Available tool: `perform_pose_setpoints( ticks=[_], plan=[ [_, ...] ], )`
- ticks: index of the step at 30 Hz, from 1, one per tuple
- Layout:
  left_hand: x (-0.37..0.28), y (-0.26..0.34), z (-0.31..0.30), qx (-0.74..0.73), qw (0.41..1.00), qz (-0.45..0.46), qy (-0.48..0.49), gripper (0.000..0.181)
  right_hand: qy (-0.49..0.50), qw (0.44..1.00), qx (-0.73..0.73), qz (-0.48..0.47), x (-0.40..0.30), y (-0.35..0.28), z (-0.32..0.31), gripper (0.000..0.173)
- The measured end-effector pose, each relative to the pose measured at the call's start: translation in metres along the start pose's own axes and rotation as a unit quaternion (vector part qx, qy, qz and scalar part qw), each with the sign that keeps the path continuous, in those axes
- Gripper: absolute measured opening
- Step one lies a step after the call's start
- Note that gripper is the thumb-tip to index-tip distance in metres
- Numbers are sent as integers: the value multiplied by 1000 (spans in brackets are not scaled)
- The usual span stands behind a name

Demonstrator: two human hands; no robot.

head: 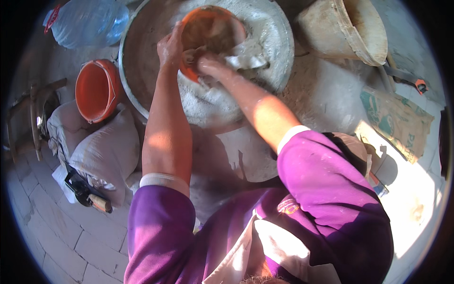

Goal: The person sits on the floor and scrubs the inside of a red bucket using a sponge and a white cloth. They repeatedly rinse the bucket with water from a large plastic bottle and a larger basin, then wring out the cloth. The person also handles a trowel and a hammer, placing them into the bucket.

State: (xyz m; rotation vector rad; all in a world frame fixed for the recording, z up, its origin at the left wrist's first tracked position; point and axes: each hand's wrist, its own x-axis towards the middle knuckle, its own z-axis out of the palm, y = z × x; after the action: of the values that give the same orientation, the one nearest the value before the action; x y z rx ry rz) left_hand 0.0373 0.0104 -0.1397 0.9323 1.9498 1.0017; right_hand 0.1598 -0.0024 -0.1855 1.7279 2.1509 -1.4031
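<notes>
An orange bucket (238, 26) is tipped inside a wide round basin (288, 53), its mouth turned up towards me and a murky, wet inside showing. My left hand (171, 46) grips the bucket's left rim. At the near rim is my right hand (209, 65), blurred, its fingers partly inside the mouth. Something greyish and wet shows around those fingers; whether it is a rag or foam I cannot tell. Cloudy, frothy liquid (209, 103) covers part of the basin floor. A whitish patch (246, 62) lies right of the bucket, its nature unclear.
Left of the basin, a second orange bucket (93, 92) rests on filled sacks (106, 142), with a wooden-handled tool (99, 203) below. A large water bottle (90, 23) lies upper left. On the right are a dirty pail (326, 32), a handsaw (404, 76) and a paper sack (397, 122).
</notes>
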Motion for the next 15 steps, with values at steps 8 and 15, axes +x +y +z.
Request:
perform_pose_setpoints(
  ticks=[8, 15],
  plan=[
    [2, 1, 4, 21, 998, -57, -19, 67, 191, 569, 799, 43, 60, -7, -24, 28],
    [20, -27, 6, -137, 980, -144, -23, 64, 107, 986, 93, -89, 12, -3, -10, 27]
  ],
)
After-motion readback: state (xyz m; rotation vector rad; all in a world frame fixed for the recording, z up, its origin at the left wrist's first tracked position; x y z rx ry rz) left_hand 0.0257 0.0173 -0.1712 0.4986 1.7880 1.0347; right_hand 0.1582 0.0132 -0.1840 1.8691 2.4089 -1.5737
